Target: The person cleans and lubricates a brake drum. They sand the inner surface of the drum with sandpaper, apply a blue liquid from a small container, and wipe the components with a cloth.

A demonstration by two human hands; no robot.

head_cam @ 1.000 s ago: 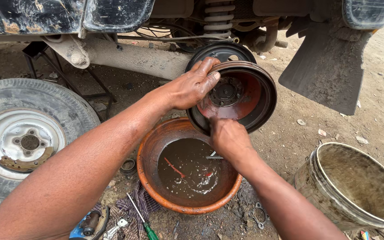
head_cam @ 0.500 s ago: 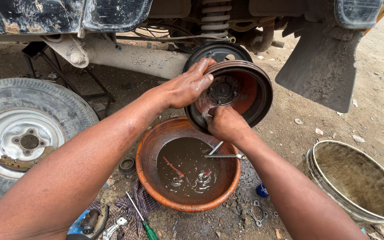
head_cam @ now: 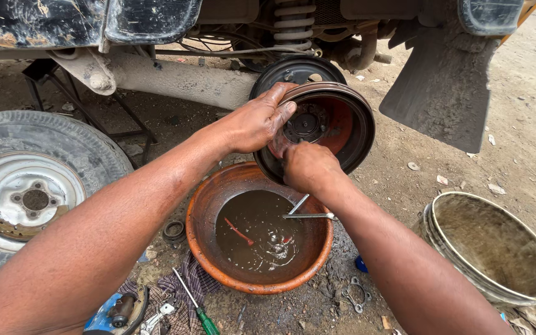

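Gripping the brake drum (head_cam: 324,124) at frame centre, left hand (head_cam: 255,124) fingers clamp its rim; right hand (head_cam: 308,166) fingers curl inside. Greasy skin could let it slip into the oily basin (head_cam: 209,205) below.

I have one view only, head-worn, so nothing is shared with a second camera. It looks steeply down and forward from above my forearms, which enter from the bottom edge and meet mid-frame at the brake drum (head_cam: 317,127). Close range: the orange basin (head_cam: 203,217) sits just below centre. The vehicle underside (head_cam: 175,77) fills the top, the loose wheel (head_cam: 26,186) is cut by the left edge, and the bucket (head_cam: 491,248) sits at lower right.
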